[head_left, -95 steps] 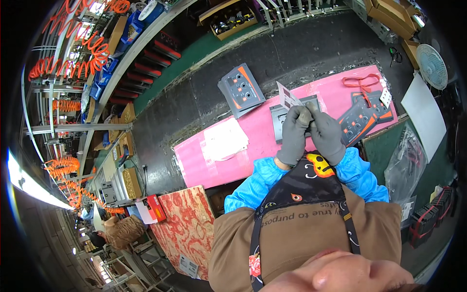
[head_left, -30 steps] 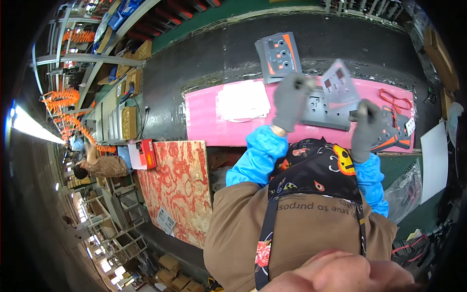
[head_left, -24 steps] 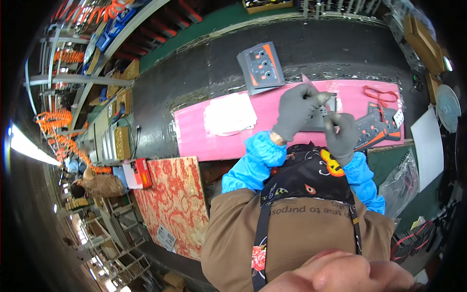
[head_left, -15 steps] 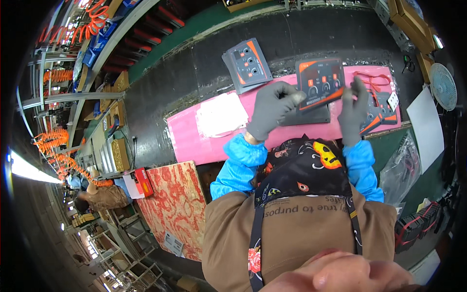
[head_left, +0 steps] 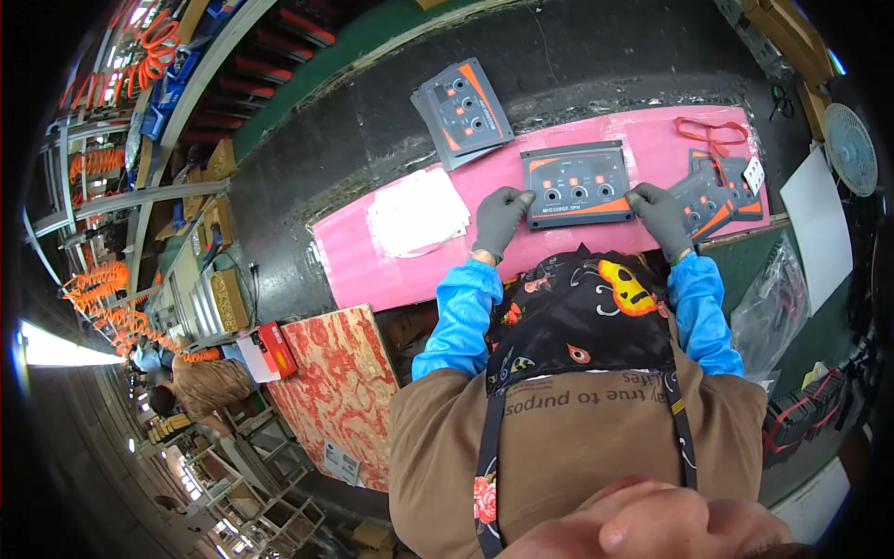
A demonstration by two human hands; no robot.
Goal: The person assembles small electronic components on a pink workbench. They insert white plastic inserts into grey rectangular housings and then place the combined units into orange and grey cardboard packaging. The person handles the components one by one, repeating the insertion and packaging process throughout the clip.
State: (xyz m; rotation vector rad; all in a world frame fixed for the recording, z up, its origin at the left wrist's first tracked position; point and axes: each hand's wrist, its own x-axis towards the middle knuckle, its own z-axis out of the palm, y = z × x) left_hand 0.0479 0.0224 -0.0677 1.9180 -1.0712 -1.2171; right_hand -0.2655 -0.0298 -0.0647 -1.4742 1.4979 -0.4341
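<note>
A dark grey control panel faceplate (head_left: 578,191) with orange trim and a row of round holes lies on the pink mat in front of me. My left hand (head_left: 503,222), in a grey glove, grips its left edge between thumb and fingers. At the opposite edge my right hand (head_left: 660,220), gloved alike, holds the near right corner. A printed overlay covers the faceplate's top; whether it is stuck down I cannot tell. Beyond my left hand rests a stack of similar panels (head_left: 463,110). Several more printed pieces (head_left: 700,207) overlap to the right of my right hand.
White sheets (head_left: 421,214) lie on the pink mat (head_left: 349,256). A red strap (head_left: 712,130) loops across the mat's far right. A fan (head_left: 850,160) and clear plastic bag (head_left: 771,303) are at the right. Left of me stands a red-patterned board (head_left: 331,382); a person (head_left: 209,382) sits farther left.
The printed overlay, held raised and tilted above a dark plate, has come down flat onto it. My hands have moved lower, to either side of the faceplate.
</note>
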